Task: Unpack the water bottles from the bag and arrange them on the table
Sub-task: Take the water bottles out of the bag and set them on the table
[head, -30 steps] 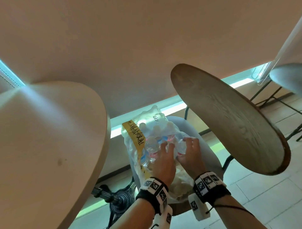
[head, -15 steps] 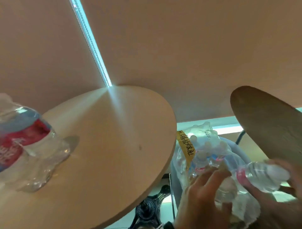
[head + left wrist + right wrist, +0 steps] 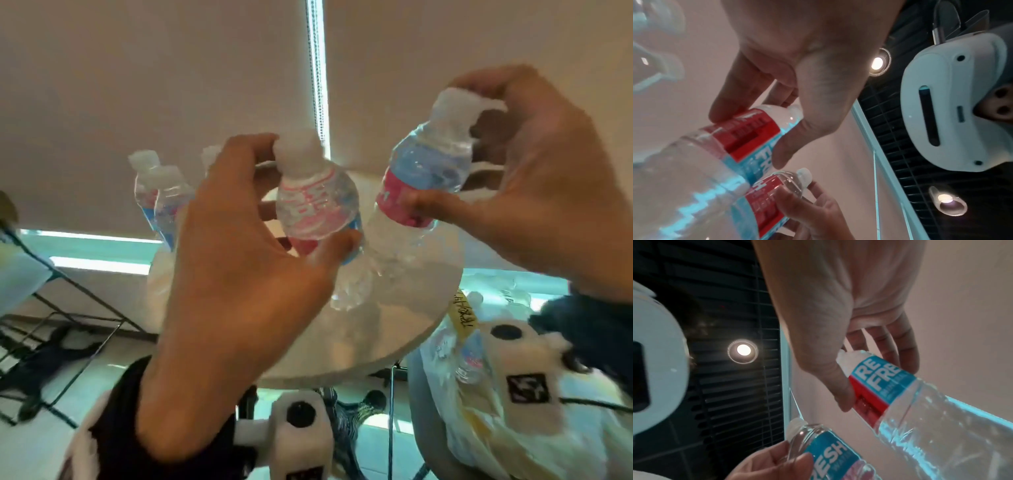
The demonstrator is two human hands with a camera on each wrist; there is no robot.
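Observation:
My left hand (image 3: pixel 305 192) grips a clear water bottle (image 3: pixel 317 205) with a red and blue label just below its white cap. My right hand (image 3: pixel 445 144) holds a second, tilted bottle (image 3: pixel 424 171) by its cap and label. Both bottles hang over the round pale table (image 3: pixel 394 308); whether their bases touch it I cannot tell. Three more bottles (image 3: pixel 161 195) stand at the table's far left. The left wrist view shows my left hand (image 3: pixel 748 139) on its bottle (image 3: pixel 694 162). In the right wrist view my right hand (image 3: pixel 877 389) grips its bottle (image 3: pixel 931 418).
The clear plastic bag (image 3: pixel 479 377) with a yellow strip and more bottles inside sits on a chair at the lower right, beside the table. A black metal frame (image 3: pixel 68 308) stands at the left. Roller blinds hang behind the table.
Both hands have risen from the bag, each with a bottle, and now hold them over the round table. The head view has swung left from the bag to the table.

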